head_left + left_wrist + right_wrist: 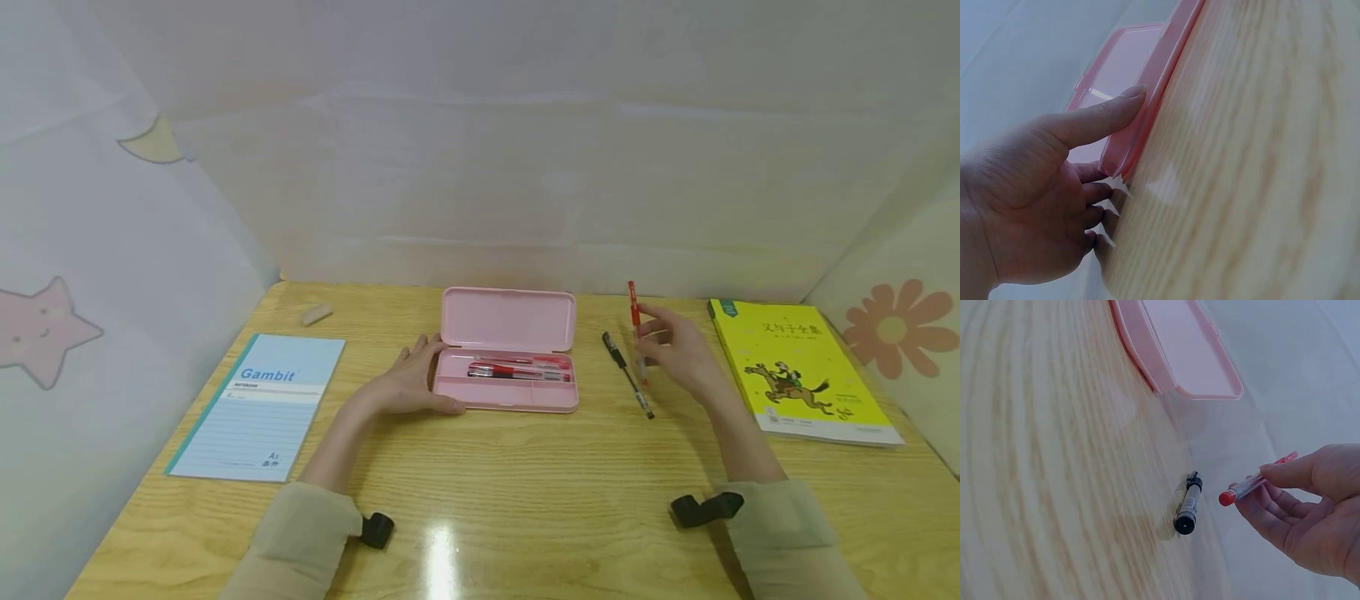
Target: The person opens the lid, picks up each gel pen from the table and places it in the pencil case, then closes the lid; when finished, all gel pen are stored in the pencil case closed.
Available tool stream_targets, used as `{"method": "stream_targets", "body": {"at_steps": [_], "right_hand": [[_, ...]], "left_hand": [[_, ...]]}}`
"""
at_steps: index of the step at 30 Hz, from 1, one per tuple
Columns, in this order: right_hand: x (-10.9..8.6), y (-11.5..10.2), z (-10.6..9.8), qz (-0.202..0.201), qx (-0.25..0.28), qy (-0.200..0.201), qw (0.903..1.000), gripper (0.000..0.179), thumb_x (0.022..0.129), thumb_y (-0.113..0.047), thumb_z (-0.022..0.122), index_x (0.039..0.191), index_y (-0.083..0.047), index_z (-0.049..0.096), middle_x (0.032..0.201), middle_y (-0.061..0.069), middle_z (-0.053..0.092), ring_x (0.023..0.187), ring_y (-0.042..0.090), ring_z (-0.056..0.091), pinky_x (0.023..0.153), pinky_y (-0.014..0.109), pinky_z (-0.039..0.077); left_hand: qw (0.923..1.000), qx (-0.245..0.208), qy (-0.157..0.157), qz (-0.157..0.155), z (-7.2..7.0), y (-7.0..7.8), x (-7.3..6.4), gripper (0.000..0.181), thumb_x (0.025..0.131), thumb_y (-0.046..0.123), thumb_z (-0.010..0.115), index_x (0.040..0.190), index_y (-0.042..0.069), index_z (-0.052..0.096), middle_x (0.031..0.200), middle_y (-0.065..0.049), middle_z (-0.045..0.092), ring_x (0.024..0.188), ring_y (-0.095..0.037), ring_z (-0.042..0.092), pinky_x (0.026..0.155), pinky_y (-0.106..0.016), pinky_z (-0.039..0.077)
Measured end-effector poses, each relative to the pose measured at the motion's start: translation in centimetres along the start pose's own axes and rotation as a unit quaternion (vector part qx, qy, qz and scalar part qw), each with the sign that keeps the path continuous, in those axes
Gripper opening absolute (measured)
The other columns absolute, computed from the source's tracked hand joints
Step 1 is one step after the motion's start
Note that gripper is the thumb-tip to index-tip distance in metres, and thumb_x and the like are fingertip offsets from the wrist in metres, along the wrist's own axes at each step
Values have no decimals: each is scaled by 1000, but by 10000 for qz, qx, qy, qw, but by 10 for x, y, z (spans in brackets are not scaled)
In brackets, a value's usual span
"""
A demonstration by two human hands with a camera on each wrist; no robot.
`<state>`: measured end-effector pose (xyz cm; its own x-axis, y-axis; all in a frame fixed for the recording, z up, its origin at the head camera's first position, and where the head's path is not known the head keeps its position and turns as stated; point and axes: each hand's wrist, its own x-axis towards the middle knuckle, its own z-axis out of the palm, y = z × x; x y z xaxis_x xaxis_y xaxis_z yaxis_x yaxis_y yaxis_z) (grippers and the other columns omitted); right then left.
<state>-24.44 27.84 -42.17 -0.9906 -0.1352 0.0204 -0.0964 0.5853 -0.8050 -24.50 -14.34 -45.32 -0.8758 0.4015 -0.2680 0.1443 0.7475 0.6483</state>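
My left hand (405,385) holds the left end of an open pink pencil case (517,403), thumb along its front wall and fingers round the side. Inside the case lie several pens (517,372), red and clear ones, in the rear compartment. My right hand (678,350) pinches a red gel pen (634,308) between thumb and fingers, tilted upright above the table to the right of the case. In the right wrist view the red-tipped end of this pen (1235,495) points toward the camera. Beside it a black gel pen (628,375) lies on the table.
On the left lies a light blue notebook (258,408), with a beige eraser (317,314) behind it. A yellow book (802,367) lies at the right. Pale sheeting (480,167) stands behind the wooden table (525,492) and along its sides.
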Motion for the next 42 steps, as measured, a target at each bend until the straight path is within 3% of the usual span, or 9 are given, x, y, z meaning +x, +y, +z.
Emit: {"method": "stream_targets", "body": {"at_steps": [9,16,24,28,35,42], "right_hand": [[6,-9,18,-680,-83,316,9972,57,101,-6,64,154,-5,44,119,26,66,103,34,67,76,28,64],[5,-20,26,-926,-168,404,9947,54,99,-8,67,151,-10,51,113,19,69,99,28,67,75,11,54],[16,-39,42,-1231,-146,492,9911,51,97,-6,69,147,-8,55,110,18,71,97,24,67,80,8,50],[23,-52,52,-1259,-103,416,9911,53,96,-4,70,147,-10,55,111,16,70,100,26,68,83,17,54],[31,-69,68,-1395,-12,273,9898,53,96,-2,70,146,-12,57,112,15,70,104,30,69,93,45,60],[34,-75,79,-1510,-129,78,9884,52,95,0,70,143,-15,59,109,13,69,101,28,68,91,46,62]], "left_hand": [[10000,-30,35,71,-3,1,-5,113,77,54,84,163,15,21,174,-21,0,157,-56,-5,121,-78,11],[10000,-8,-6,62,-2,-1,-1,111,79,53,84,163,15,21,174,-20,0,158,-54,-5,123,-76,11],[10000,-16,-16,64,-4,0,-1,111,79,52,84,163,17,21,174,-20,-1,157,-56,-5,120,-79,13],[10000,0,-18,53,-3,0,-1,111,79,52,84,163,16,21,174,-21,-1,157,-56,-5,121,-78,12],[10000,-9,0,60,0,0,0,110,79,50,85,162,14,23,174,-22,1,158,-54,-4,124,-75,10],[10000,-9,3,52,0,1,1,110,79,51,85,162,16,23,174,-21,1,158,-54,-4,124,-75,10]]}}
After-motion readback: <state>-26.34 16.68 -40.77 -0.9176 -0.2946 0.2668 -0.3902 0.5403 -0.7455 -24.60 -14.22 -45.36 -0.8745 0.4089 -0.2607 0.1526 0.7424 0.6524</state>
